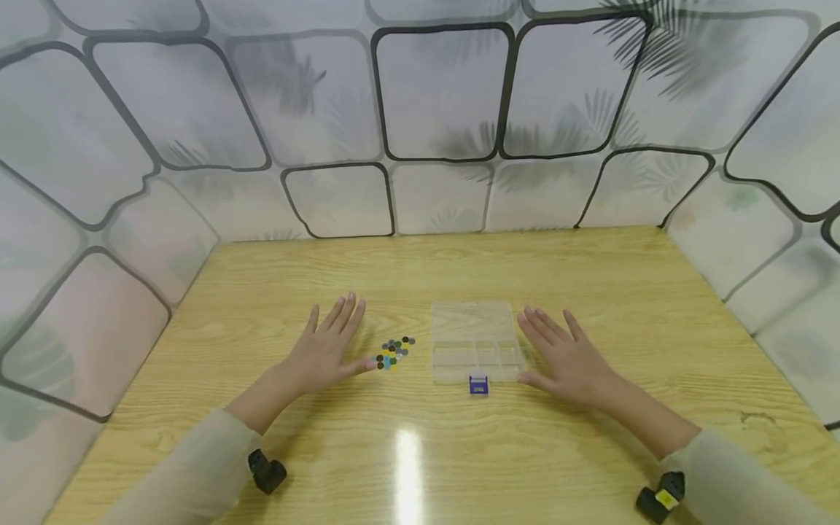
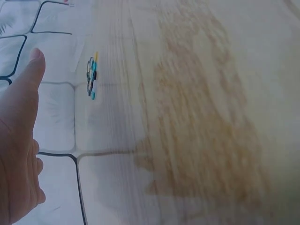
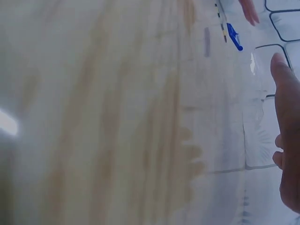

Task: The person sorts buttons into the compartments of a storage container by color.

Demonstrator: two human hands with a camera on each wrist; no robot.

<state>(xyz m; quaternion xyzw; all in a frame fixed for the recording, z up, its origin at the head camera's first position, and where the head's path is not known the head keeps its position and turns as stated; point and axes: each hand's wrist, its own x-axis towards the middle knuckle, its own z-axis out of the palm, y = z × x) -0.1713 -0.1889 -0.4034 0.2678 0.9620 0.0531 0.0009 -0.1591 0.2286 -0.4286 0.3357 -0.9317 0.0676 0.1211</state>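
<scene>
Hands flat and spread, nothing lifted

A pale wall printed with dark, rounded outlines and grey leaf shapes [image 1: 446, 95] fills the top and both sides of the frame. Below it, a yellowish wood-grain table [image 1: 328, 459] spans the middle and bottom, a white glare at lower centre. The left hand [image 1: 321, 357] lies left of centre, the right hand [image 1: 571, 364] right of centre; both spread straight fingers and grip nothing. Near the right hand is a clear plastic compartment box [image 1: 477, 341], lid folded back, with a small blue-purple frame-shaped piece [image 1: 478, 384] at its lower edge. The small multicoloured round discs [image 1: 392, 353] lie in a cluster by the left thumb; whether it touches them I cannot tell. This looks like a ready pose, before any handling; the next move probably calls for a fingertip pinch on these flat pieces.
</scene>
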